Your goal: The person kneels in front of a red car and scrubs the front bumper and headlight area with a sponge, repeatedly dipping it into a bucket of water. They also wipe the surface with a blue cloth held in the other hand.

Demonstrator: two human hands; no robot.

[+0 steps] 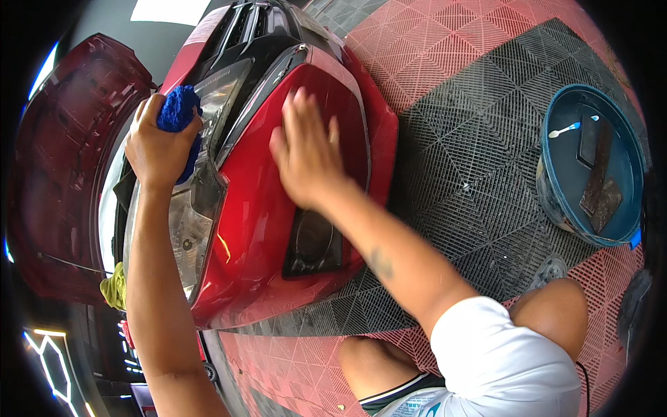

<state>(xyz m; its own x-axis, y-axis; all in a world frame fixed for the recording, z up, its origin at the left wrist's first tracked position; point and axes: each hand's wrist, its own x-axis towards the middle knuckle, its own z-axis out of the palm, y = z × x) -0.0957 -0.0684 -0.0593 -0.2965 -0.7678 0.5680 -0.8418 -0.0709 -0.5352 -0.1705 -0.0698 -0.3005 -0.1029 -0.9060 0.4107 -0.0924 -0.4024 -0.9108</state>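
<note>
My left hand (154, 144) grips a bunched blue cloth (178, 109) over the upper part of the car's headlight (189, 229). Lower down, the blue cloth hangs along the clear lens. To the right, my right hand (310, 154) is over the glossy red front bumper (260, 208), its fingers stretched out and slightly blurred. I see nothing in that hand. Whether its palm touches the paint I cannot tell. A dark fog light (313, 240) is set in the bumper below my right wrist. A small yellow mark (224, 248) shows on the red paint.
The raised red hood (76, 174) stands at the far left. A yellow-green cloth (113, 286) lies by my left forearm. On the grey and red grid floor tiles (472, 187), a blue bucket (544, 163) at the right holds water, a toothbrush (563, 130) and dark flat pieces.
</note>
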